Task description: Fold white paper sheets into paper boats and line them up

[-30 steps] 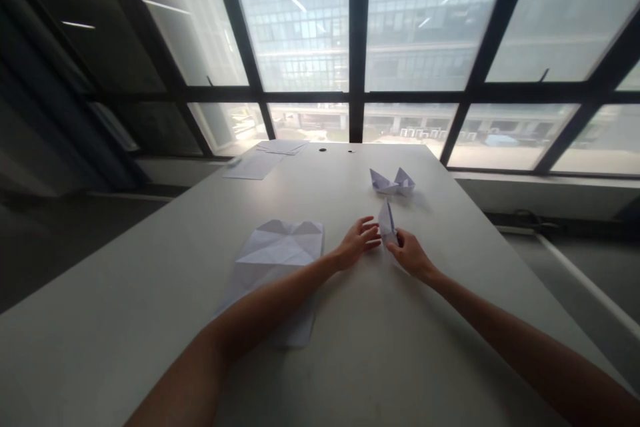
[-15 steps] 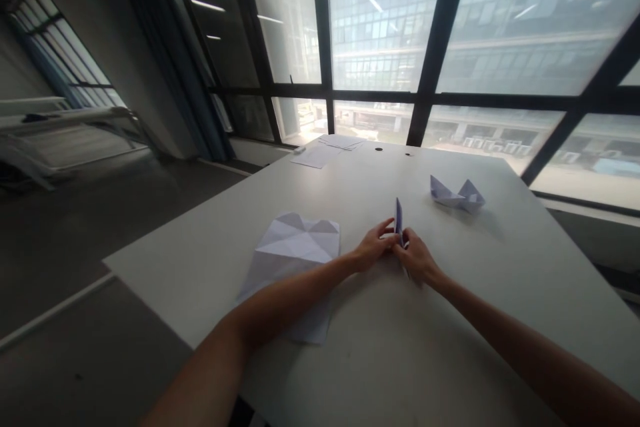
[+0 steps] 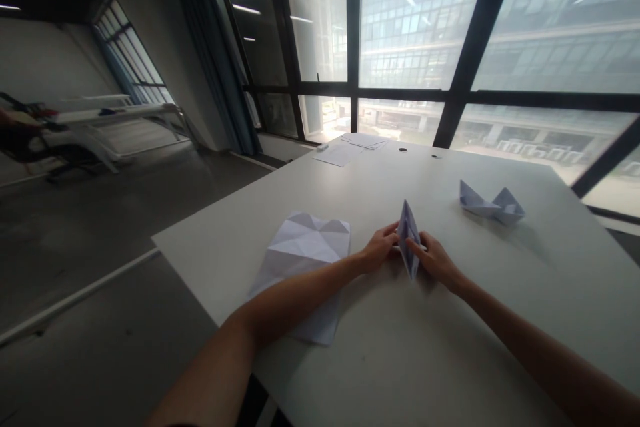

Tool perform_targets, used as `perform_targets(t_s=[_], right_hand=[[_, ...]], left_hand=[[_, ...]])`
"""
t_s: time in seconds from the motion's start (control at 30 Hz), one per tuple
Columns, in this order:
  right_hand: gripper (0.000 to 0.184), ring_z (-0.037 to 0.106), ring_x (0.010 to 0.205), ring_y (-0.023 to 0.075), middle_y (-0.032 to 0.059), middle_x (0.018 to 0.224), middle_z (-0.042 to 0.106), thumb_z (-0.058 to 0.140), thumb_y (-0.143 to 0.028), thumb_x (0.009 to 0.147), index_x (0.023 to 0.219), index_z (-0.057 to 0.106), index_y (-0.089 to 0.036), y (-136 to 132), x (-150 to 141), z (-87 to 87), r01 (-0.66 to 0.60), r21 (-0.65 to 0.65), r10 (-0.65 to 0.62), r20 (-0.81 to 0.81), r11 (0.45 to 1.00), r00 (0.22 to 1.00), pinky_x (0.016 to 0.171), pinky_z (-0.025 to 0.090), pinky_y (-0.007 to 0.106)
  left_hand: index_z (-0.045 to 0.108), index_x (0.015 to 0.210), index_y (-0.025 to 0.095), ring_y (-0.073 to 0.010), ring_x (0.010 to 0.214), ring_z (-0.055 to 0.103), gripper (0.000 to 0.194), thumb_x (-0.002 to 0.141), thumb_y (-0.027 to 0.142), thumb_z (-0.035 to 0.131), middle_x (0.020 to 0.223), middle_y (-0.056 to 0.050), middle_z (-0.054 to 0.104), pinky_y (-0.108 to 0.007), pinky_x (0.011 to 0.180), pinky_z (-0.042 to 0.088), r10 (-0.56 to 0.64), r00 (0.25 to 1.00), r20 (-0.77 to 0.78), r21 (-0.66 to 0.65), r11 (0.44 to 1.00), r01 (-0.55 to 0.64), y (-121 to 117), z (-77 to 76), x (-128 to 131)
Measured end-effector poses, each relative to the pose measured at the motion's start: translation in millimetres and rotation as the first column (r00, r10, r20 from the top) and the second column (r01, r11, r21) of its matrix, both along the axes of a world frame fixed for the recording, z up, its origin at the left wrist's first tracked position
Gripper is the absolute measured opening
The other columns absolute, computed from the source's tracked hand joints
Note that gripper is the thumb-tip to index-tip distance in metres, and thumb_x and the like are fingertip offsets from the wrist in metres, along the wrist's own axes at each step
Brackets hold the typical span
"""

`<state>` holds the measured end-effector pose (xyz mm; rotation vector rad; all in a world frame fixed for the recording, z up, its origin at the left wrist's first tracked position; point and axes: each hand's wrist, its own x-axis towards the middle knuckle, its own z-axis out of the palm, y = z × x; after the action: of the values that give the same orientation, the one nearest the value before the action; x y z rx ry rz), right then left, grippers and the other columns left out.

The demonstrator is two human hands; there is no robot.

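Between my two hands, just above the white table (image 3: 370, 373), is a folded paper (image 3: 409, 240) with pointed ends, opened a little along its middle. My left hand (image 3: 381, 247) grips its left side, some fingers hidden behind the paper. On the other side my right hand (image 3: 434, 257) holds it, the thumb tucked into the opening. A creased sheet of white paper (image 3: 305, 247) lies to the left, partly under my left forearm. Farther right sits a folded paper boat (image 3: 491, 205) with two raised points.
Several flat white sheets (image 3: 345, 152) lie at the table's far end, near a dark round cable hole (image 3: 403, 149). Tall framed windows (image 3: 405, 27) stand behind the table. To the left are a dark curtain (image 3: 215, 60) and another white table (image 3: 120, 115).
The folded paper has been turned and spread open between my hands; it was seen narrow and edge-on before. The view has swung left, so things appear shifted right.
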<state>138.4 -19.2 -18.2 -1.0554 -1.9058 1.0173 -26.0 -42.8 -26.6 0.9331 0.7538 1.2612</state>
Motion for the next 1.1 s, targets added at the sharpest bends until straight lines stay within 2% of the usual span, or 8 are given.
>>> perform_targets(t_s=[0.1, 0.17, 0.23, 0.3, 0.43, 0.6, 0.83, 1.1], right_hand=[[0.046, 0.054, 0.065, 0.0190, 0.0029, 0.073, 0.060, 0.057, -0.067, 0.080, 0.079, 0.052, -0.021, 1, 3, -2.9, -0.029, 0.025, 0.029, 0.005, 0.999, 1.000, 0.057, 0.045, 0.030], [0.047, 0.051, 0.063, 0.0177, 0.0016, 0.070, 0.056, 0.053, -0.067, 0.083, 0.075, 0.051, -0.021, 2, 5, -4.6, -0.004, 0.051, 0.003, 0.013, 0.999, 1.000, 0.057, 0.044, 0.030], [0.047, 0.050, 0.063, 0.0172, 0.0010, 0.068, 0.055, 0.048, -0.066, 0.087, 0.075, 0.052, -0.021, 2, 7, -6.2, 0.032, 0.049, -0.033, 0.006, 0.998, 0.999, 0.058, 0.043, 0.030], [0.045, 0.051, 0.064, 0.0176, 0.0014, 0.070, 0.057, 0.048, -0.063, 0.089, 0.079, 0.056, -0.019, 3, 9, -7.2, 0.049, -0.007, -0.049, -0.020, 0.999, 0.999, 0.059, 0.043, 0.030], [0.040, 0.057, 0.069, 0.0202, 0.0049, 0.080, 0.066, 0.061, -0.054, 0.082, 0.093, 0.065, -0.016, 1, 11, -6.1, 0.029, -0.148, -0.045, -0.103, 0.988, 0.994, 0.060, 0.046, 0.030], [0.034, 0.060, 0.071, 0.0218, 0.0058, 0.082, 0.070, 0.068, -0.046, 0.075, 0.089, 0.069, -0.015, -5, 11, -4.9, 0.050, -0.203, -0.085, -0.170, 0.978, 0.982, 0.062, 0.046, 0.030], [0.025, 0.058, 0.068, 0.0194, 0.0015, 0.077, 0.068, 0.064, -0.034, 0.070, 0.089, 0.066, -0.017, -5, 13, -8.8, 0.083, -0.258, -0.152, -0.262, 0.963, 0.953, 0.064, 0.045, 0.030], [0.028, 0.057, 0.066, 0.0185, -0.0007, 0.073, 0.064, 0.069, -0.036, 0.065, 0.086, 0.059, -0.020, -9, 11, -3.4, 0.065, -0.341, -0.189, -0.342, 0.938, 0.921, 0.063, 0.044, 0.029]], left_hand=[[0.070, 0.101, 0.013, -0.0196, 0.079, 0.065, 0.033, 0.070, 0.024, 0.074, 0.090, -0.007, 0.071, -0.032, 0.076, 0.051, 0.071, 0.997, -0.017, -0.017, 0.997, -0.072, 1, -4.3, 2], [0.070, 0.093, 0.012, -0.0187, 0.078, 0.064, 0.033, 0.067, 0.028, 0.079, 0.087, -0.007, 0.070, -0.031, 0.078, 0.050, 0.099, 0.995, -0.030, -0.012, 0.995, -0.100, 1, -4.5, 3], [0.070, 0.093, 0.011, -0.0184, 0.078, 0.063, 0.037, 0.065, 0.033, 0.082, 0.087, -0.006, 0.070, -0.031, 0.079, 0.048, 0.093, 0.995, -0.038, 0.009, 0.996, -0.092, -1, -2.2, 4], [0.071, 0.092, 0.011, -0.0178, 0.077, 0.062, 0.040, 0.063, 0.036, 0.084, 0.085, -0.006, 0.070, -0.030, 0.078, 0.047, 0.086, 0.995, -0.057, 0.027, 0.996, -0.084, -4, 1.6, 4], [0.073, 0.088, 0.010, -0.0163, 0.071, 0.059, 0.038, 0.065, 0.039, 0.082, 0.078, -0.005, 0.068, -0.028, 0.072, 0.044, 0.054, 0.988, -0.143, 0.026, 0.998, -0.051, -8, 7.3, 3], [0.073, 0.087, 0.011, -0.0151, 0.067, 0.057, 0.030, 0.070, 0.035, 0.077, 0.074, -0.003, 0.067, -0.025, 0.067, 0.041, 0.034, 0.973, -0.229, 0.024, 0.999, -0.030, -8, 6.5, 2], [0.072, 0.082, 0.010, -0.0150, 0.067, 0.057, 0.024, 0.068, 0.029, 0.075, 0.075, -0.003, 0.068, -0.025, 0.065, 0.041, 0.012, 0.986, -0.169, -0.010, 1.000, -0.014, -4, 1.9, 0], [0.072, 0.091, 0.011, -0.0151, 0.069, 0.058, 0.029, 0.064, 0.021, 0.072, 0.078, -0.003, 0.069, -0.025, 0.069, 0.041, -0.046, 0.998, -0.039, -0.051, 0.998, 0.044, -4, 8.7, -1]])
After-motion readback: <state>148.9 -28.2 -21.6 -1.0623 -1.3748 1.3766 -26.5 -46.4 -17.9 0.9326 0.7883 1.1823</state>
